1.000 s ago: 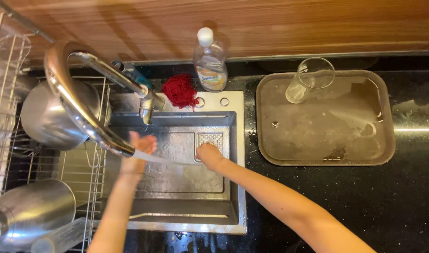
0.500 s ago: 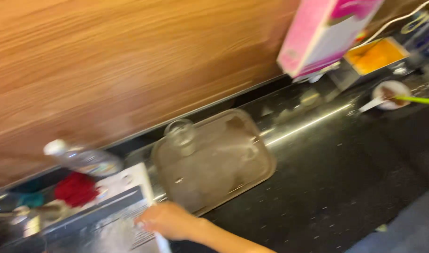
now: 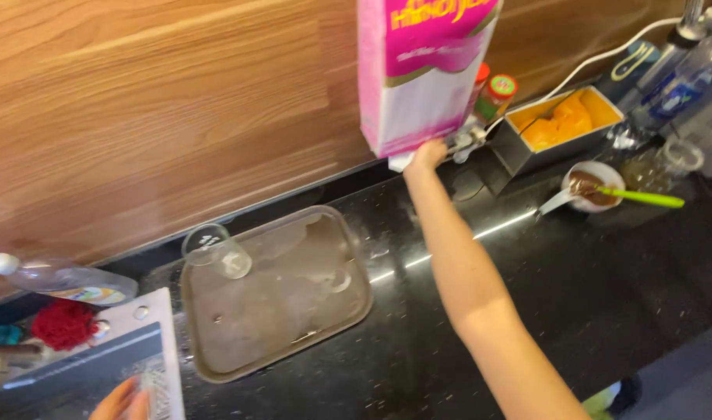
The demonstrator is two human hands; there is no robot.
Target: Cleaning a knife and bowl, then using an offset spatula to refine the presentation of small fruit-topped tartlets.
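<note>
Head view: the right hand (image 3: 427, 155) reaches far across the black desk (image 3: 574, 311) to the bottom edge of a pink and white box (image 3: 418, 74) hanging on the wooden wall, fingers pinched on a bit of white tissue there. The left hand (image 3: 122, 400) rests fingers apart at the sink (image 3: 76, 373) edge, bottom left. Between them a glass (image 3: 216, 249) lies on a metal tray (image 3: 282, 327).
</note>
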